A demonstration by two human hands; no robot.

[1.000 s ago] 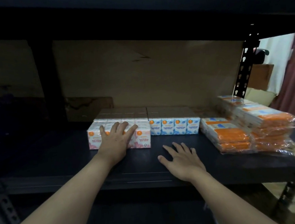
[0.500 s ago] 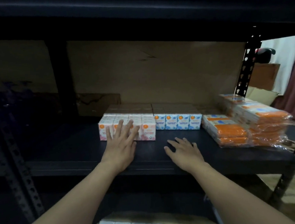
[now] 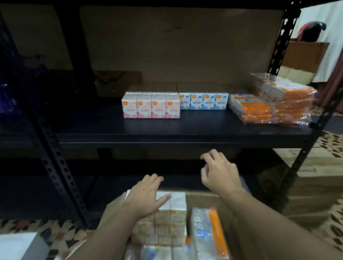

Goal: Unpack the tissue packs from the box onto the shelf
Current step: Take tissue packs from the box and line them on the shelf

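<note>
On the dark shelf (image 3: 166, 130) stand a pink tissue pack block (image 3: 150, 106), a blue tissue pack block (image 3: 204, 102) beside it, and orange wrapped tissue bundles (image 3: 271, 101) at the right. Below, an open cardboard box (image 3: 232, 211) holds more tissue packs (image 3: 173, 216) and an orange wrapped bundle (image 3: 209, 233). My left hand (image 3: 145, 195) hovers with spread fingers over the packs in the box; whether it touches them I cannot tell. My right hand (image 3: 219, 171) hangs above the box's far edge, fingers loosely curled, holding nothing.
Perforated black uprights frame the shelf, the left upright (image 3: 53, 151) and the right upright (image 3: 282, 39). Brown cardboard (image 3: 180, 47) backs the shelf. A white box (image 3: 14, 257) sits at lower left on a patterned floor (image 3: 337, 219). Another carton (image 3: 318, 182) stands at right.
Both hands left the shelf and came down toward the box. The left hand let go of the pink block, which stays on the shelf. The view tilted downward, revealing the box.
</note>
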